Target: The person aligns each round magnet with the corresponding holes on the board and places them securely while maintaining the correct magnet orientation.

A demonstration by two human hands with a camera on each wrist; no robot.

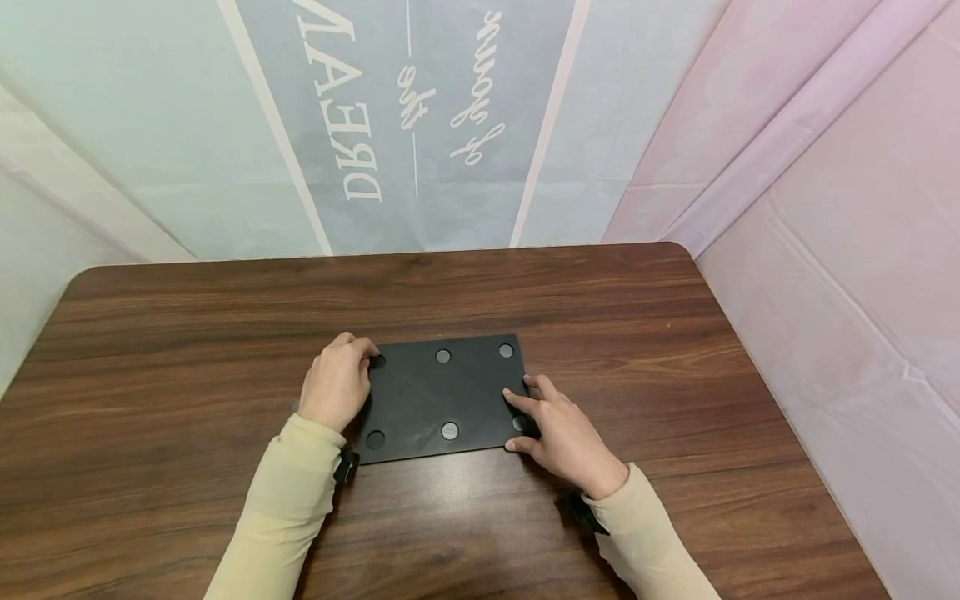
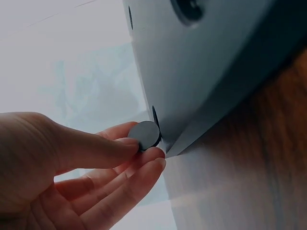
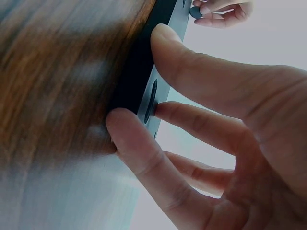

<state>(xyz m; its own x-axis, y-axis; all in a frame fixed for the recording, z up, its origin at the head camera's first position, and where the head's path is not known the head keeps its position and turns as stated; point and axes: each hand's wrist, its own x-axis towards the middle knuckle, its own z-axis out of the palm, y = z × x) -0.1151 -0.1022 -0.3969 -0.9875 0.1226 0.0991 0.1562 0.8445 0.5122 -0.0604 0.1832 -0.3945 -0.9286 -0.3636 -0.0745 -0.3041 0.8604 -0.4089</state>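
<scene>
A flat black rectangular board (image 1: 442,393) with round spots along its two long sides lies on the wooden table. My left hand (image 1: 335,385) is at its far left corner. Between thumb and fingers it pinches a small dark disc (image 2: 145,135), held right at a round spot on the board. My right hand (image 1: 567,437) holds the near right corner. Its thumb presses the near edge, while other fingers rest on the top and along the right side, as the right wrist view shows. The near right round spot (image 1: 520,423) lies between thumb and fingers.
The wooden table (image 1: 225,350) spreads around the board, with rounded far corners. A printed cloth (image 1: 457,208) with lettering hangs behind its far edge, and pale pink cloth (image 1: 847,250) hangs along the right. A dark band (image 1: 347,465) sits on the left wrist.
</scene>
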